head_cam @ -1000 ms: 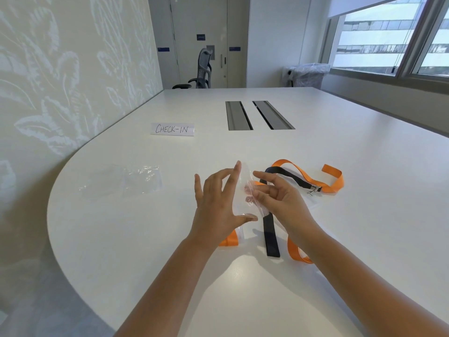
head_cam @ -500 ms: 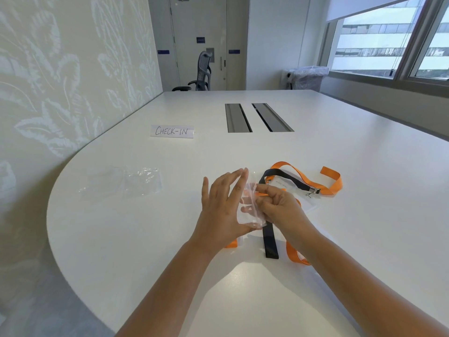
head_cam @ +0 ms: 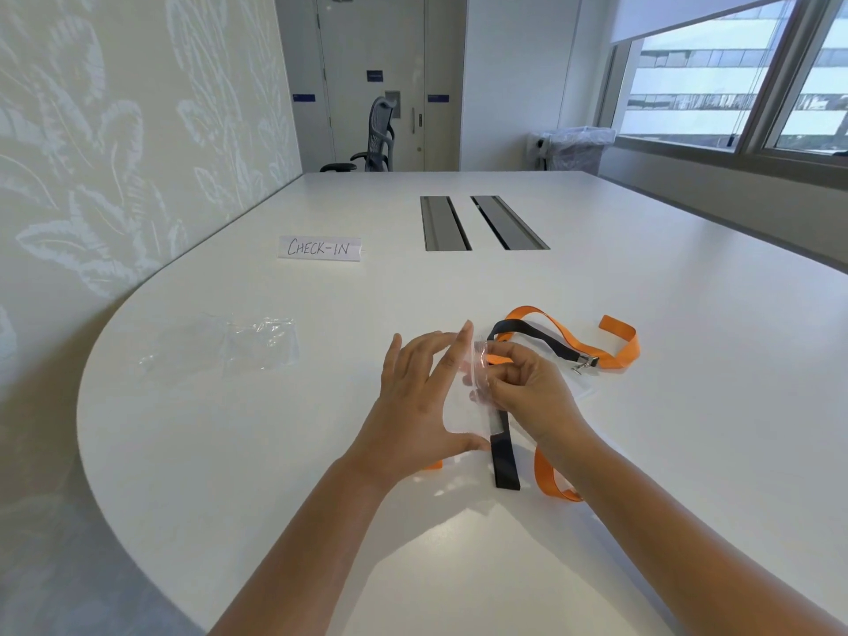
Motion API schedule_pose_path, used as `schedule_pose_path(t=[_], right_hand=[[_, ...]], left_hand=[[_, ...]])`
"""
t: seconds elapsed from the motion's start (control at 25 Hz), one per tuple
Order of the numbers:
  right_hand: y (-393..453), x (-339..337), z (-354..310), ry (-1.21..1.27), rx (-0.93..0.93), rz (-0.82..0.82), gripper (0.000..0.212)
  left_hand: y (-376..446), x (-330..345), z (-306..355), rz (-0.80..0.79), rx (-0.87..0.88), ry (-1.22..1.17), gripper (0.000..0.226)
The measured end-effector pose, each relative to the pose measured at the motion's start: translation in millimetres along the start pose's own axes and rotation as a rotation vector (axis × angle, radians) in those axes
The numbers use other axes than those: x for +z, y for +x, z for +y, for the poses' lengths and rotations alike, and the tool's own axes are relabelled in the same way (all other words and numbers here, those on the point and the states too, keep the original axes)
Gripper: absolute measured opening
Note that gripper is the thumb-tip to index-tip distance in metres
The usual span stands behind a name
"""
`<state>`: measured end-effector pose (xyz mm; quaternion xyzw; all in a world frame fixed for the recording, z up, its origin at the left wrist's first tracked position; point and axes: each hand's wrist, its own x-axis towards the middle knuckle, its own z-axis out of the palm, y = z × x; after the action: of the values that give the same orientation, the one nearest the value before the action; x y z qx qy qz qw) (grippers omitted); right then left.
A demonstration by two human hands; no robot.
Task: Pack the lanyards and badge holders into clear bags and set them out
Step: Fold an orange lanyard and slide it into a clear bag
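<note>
My left hand (head_cam: 420,397) stands with straight fingers and spread thumb braced against a small clear bag (head_cam: 464,408), which is held upright just above the table. My right hand (head_cam: 527,387) pinches the bag's right edge with curled fingers, and a bit of orange shows at its fingertips. An orange lanyard (head_cam: 617,353) and a black lanyard (head_cam: 504,461) lie tangled on the white table (head_cam: 229,452) under and behind my right hand. A metal clip (head_cam: 585,362) sits where they cross. Part of the lanyards is hidden by my hands.
A pile of spare clear bags (head_cam: 257,344) lies to the left. A paper sign reading CHECK-IN (head_cam: 320,248) sits farther back, beside two cable hatches (head_cam: 482,222). An office chair (head_cam: 381,135) and a lined bin (head_cam: 578,146) stand beyond the table's far end.
My hands have drawn together around the clear bag. The right hand's fingers have curled tighter at the bag's edge. The view has tipped down a little.
</note>
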<state>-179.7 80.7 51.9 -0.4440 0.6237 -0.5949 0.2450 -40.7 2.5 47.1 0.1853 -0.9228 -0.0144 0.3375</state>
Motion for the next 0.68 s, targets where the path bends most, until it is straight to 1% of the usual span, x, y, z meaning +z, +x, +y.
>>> schedule_pose_path(t=[0.12,0.28,0.4,0.52,0.56,0.6,0.68], right_hand=[[0.4,-1.1,-0.6,-0.062,-0.041,0.078,0.029],[-2.6,2.4,-0.5,-0.081,-0.08,0.091,0.031],[-3.9,4.8,-1.2,-0.119,-0.08,0.078,0.028],[-5.9,4.0,-2.9,0.035,-0.086,0.047,0.012],[-5.6,2.7,-3.6,0.053,-0.081,0.04,0.012],[-4.6,1.4,-4.4,0.003,-0.076,0.031,0.017],[-4.1,-0.4,-3.9,-0.243,-0.063,0.008,0.027]], left_hand=[[-0.4,0.1,-1.1,0.005,-0.02,-0.016,0.117],[-0.3,5.5,-1.9,0.04,-0.008,0.073,0.119],[0.0,8.8,-1.9,0.065,0.011,0.128,0.113],[0.7,3.3,-12.1,0.128,0.015,0.112,0.1],[0.0,-1.6,-18.8,0.156,-0.019,0.084,0.095],[-1.6,-7.6,-27.7,0.187,-0.065,0.051,0.091],[-8.6,-19.0,-49.5,0.25,-0.162,0.006,0.088]])
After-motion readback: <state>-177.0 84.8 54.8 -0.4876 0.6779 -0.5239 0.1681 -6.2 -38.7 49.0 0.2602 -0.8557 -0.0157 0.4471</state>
